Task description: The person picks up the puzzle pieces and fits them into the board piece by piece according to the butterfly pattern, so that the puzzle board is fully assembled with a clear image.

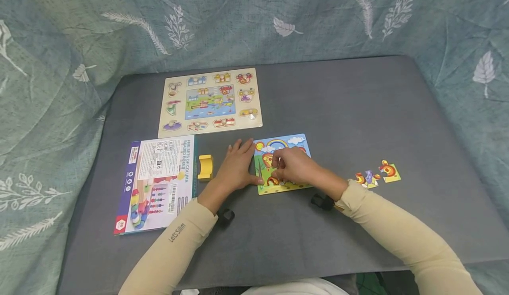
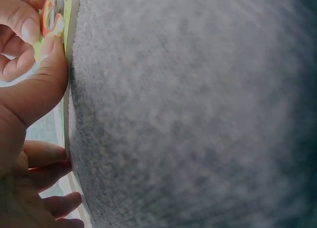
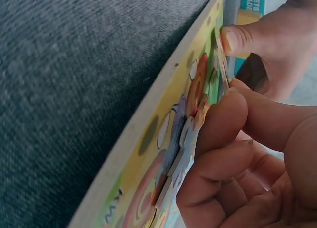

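Note:
A small colourful jigsaw board point(image 1: 301, 142) with a rainbow and sun lies at the middle of the table. My left hand point(image 1: 235, 167) rests along its left edge, fingers extended, thumb at the lower left corner. Over the board, my right hand point(image 1: 295, 164) pinches a puzzle piece point(image 3: 222, 59) between thumb and index finger. That piece sits low against the board's left part, close to the left thumb point(image 3: 235, 39); its far side is hidden. Two loose puzzle pieces, one with a purple figure point(image 1: 369, 179) and one with an orange ring point(image 1: 389, 171), lie right of the right forearm.
Behind on the left lies a larger wooden knob puzzle point(image 1: 172, 129). A beaded-toy box point(image 1: 159, 189) lies at the left, with a yellow arch block point(image 1: 205, 167) beside it. Grey cloth covers the table point(image 1: 338, 100); a leaf-patterned curtain point(image 1: 318, 17) hangs behind.

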